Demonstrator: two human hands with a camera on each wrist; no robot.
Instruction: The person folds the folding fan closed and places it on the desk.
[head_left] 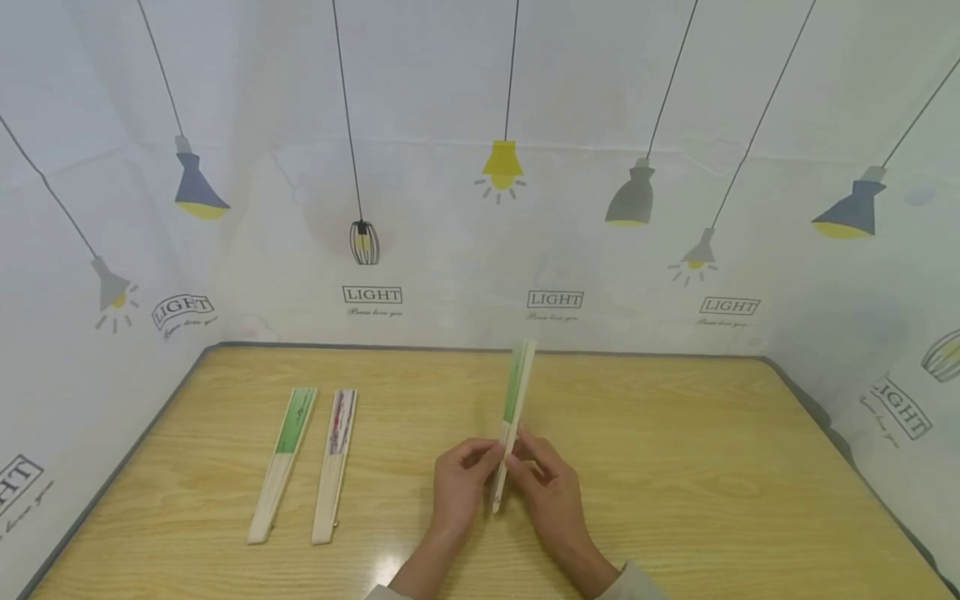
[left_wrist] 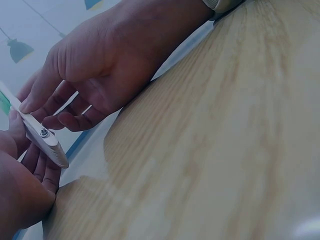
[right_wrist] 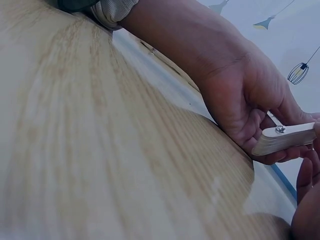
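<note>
A folded hand fan (head_left: 516, 392) with a green panel and pale wooden ribs stands tilted up above the table. My left hand (head_left: 459, 483) pinches its lower ribs between thumb and fingers from the left. From the right, my right hand (head_left: 553, 496) pinches the same stretch with thumb and fingers. The fan's rounded pivot end pokes out below both hands; a small metal rivet (left_wrist: 44, 133) shows on it in the left wrist view. In the right wrist view the stacked ribs (right_wrist: 272, 144) lie pressed together.
Two more folded fans lie side by side on the left of the wooden table (head_left: 712, 483): one with a green panel (head_left: 296, 421), one with a white, dark-and-red patterned panel (head_left: 341, 422). A white wall sheet (head_left: 450, 100) printed with lamps encloses the table's back and sides.
</note>
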